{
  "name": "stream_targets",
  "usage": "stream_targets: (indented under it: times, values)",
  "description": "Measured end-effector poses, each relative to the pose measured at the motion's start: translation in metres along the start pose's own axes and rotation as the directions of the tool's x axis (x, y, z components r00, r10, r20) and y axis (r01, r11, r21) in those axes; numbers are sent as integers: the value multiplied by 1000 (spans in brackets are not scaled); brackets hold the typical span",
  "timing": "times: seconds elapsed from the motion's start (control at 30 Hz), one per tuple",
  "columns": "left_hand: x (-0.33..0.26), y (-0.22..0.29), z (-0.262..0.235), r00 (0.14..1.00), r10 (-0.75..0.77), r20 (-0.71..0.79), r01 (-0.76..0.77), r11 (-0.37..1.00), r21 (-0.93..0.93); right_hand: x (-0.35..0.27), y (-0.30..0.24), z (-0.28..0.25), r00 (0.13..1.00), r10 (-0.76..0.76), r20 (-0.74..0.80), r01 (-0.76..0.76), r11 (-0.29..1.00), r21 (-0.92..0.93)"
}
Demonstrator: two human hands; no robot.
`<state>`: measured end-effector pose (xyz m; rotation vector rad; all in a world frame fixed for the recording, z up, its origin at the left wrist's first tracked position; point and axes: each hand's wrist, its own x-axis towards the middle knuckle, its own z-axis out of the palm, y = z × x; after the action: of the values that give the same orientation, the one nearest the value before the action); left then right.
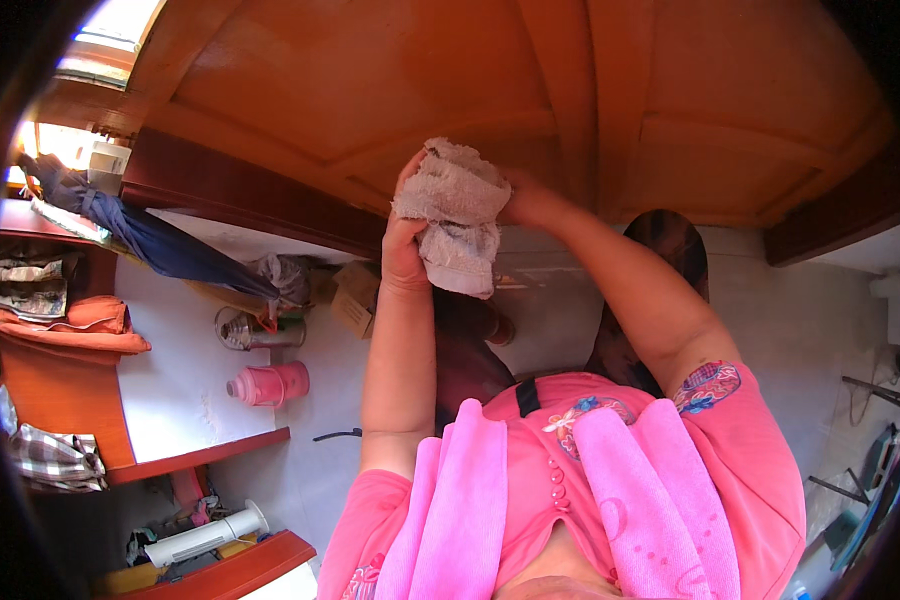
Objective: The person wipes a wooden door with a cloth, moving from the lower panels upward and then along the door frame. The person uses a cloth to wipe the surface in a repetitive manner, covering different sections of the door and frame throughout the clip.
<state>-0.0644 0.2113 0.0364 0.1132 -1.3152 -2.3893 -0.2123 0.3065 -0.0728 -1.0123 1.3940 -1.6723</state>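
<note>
head view | fisheye, from head | faces down | left hand (406, 222), right hand (523, 200) near

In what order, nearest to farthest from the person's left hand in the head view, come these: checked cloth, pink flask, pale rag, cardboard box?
From the left hand:
1. Pale rag: in the hand's grasp.
2. Cardboard box: lower left of the hand.
3. Pink flask: farther left and lower.
4. Checked cloth: far left, near the picture's rim.
</note>
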Motion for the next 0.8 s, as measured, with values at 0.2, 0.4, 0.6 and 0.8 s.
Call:
stream_targets:
  times: [0.2, 0.4, 0.6, 0.8]
  values:
    - [-11, -10, -6, 996, -10, -84, -2, 991, -137, -5, -32, 0, 981, 174, -90, -115, 884, 452]
    - [5, -42, -21, 991, 66, -119, -69, 997, -19, -10, -30, -23, 916, 385, -115, -202, 689, 696]
    - [39, -78, -33, 967, 0, -253, 4, 1000, 17, -33, -26, -17, 990, 73, -120, -21, 920, 390]
    - [41, -105, -7, 957, -222, -186, 165, 946, -278, -37, -22, -8, 785, -543, -298, 286, 745, -602]
